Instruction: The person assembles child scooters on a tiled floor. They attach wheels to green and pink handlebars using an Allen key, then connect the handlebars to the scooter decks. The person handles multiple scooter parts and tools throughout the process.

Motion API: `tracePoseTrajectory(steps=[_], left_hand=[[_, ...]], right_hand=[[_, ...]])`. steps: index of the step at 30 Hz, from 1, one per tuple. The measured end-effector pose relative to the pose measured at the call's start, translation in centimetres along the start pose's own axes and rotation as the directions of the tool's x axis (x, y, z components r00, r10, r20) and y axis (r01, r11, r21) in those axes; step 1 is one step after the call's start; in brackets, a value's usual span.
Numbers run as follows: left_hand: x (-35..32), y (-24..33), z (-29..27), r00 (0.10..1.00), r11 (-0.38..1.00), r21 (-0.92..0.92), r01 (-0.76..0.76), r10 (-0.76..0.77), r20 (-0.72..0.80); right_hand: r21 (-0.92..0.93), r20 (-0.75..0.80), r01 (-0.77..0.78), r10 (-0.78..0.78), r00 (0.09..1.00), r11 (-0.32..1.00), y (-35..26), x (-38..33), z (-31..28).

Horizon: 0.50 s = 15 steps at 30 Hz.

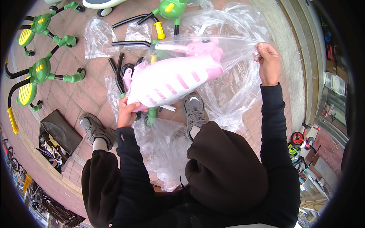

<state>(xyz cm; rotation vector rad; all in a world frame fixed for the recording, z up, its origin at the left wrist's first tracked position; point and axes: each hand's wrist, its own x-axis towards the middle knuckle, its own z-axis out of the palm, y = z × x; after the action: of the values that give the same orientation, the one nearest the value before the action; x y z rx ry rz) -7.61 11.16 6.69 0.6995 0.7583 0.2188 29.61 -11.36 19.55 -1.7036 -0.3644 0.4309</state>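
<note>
A pink and white plastic ride-on toy body (167, 81), with an animal-like head and an eye at its far end, is held tilted above the ground in front of me. A clear plastic bag (239, 49) covers its head end and stretches to the right. My left hand (126, 112) is closed around the toy's near left end. My right hand (268, 62) pinches the bag's gathered end between thumb and fingers, pulled taut. Behind the toy show black bent tubes (121, 72) and pink wheel parts, partly hidden.
Green ride-on toys (40, 72) with yellow seats stand at left. Another green toy frame (172, 8) lies beyond. Loose clear plastic (163, 140) covers paving around my shoes (194, 114). A brown box (59, 133) with tools sits left; a stone curb (283, 30) runs along the right.
</note>
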Motion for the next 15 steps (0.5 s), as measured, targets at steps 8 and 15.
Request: tracePoseTrajectory(steps=[8,15], left_hand=[[-1.9,-0.2,-1.3,0.999,0.995,0.098,0.029,-0.032,0.029],[-2.4,-3.5,-3.3,0.994,0.996,-0.067,0.060,-0.054,0.097]], right_hand=[[0.267,-0.158,-0.111,0.157,0.975,0.957,0.4,3.1,-4.8],[0.569,0.227,-0.478,0.431,0.873,0.669,8.6,1.1,-2.9]])
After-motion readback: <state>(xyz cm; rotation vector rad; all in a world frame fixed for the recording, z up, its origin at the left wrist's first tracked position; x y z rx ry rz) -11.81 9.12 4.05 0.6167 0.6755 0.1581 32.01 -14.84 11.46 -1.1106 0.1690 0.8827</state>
